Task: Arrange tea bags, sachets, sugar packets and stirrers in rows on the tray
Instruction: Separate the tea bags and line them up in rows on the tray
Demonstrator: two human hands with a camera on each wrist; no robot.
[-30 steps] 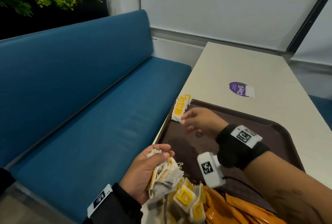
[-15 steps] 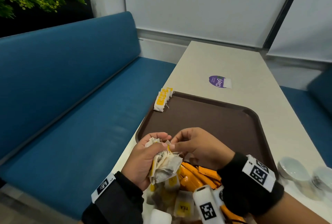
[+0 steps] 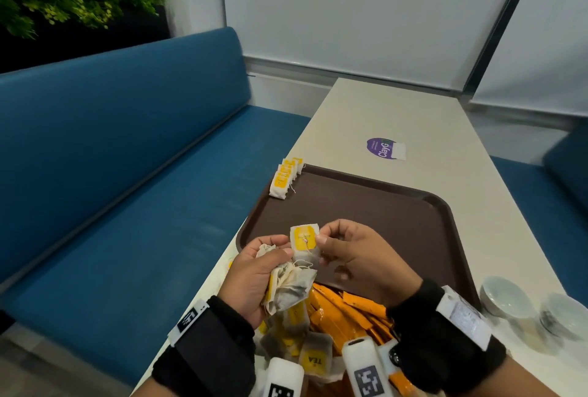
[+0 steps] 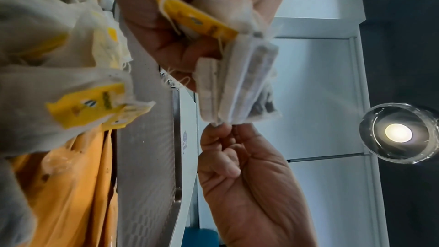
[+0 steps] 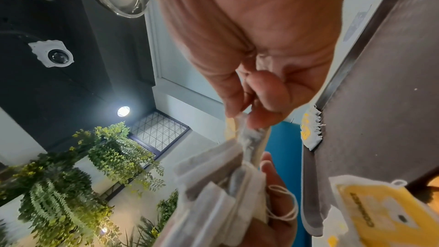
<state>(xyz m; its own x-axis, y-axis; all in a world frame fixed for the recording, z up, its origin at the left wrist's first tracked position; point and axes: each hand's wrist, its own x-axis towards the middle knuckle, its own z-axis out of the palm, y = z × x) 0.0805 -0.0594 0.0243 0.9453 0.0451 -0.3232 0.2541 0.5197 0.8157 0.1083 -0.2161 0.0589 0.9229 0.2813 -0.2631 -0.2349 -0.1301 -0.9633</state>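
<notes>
Since half a second ago your right hand [image 3: 356, 256] has lifted one tea bag [image 3: 304, 242] up out of the bunch, so its yellow tag now faces you above the near edge of the tray [image 3: 366, 205].

You're in the middle of the tea-bag row: separating the next bag from the handful. Working left to right, your left hand [image 3: 254, 279] is curled tight round the crumpled bunch of tea bags [image 3: 291, 285], thumb on top. Just to its right, the right hand pinches the single bag by its edge between thumb and forefinger, the other fingers folded in.

That bag's string looks caught among the others, so I'd judge the next move calls for a gentle pull free, then a carry to 11 o'clock, where the started row of tea bags [image 3: 284, 177] sits on the tray's far left corner. Orange sachets [image 3: 346, 310] and loose tea bags wait in a heap at 6 o'clock on the worktop [image 3: 397, 110].
</notes>
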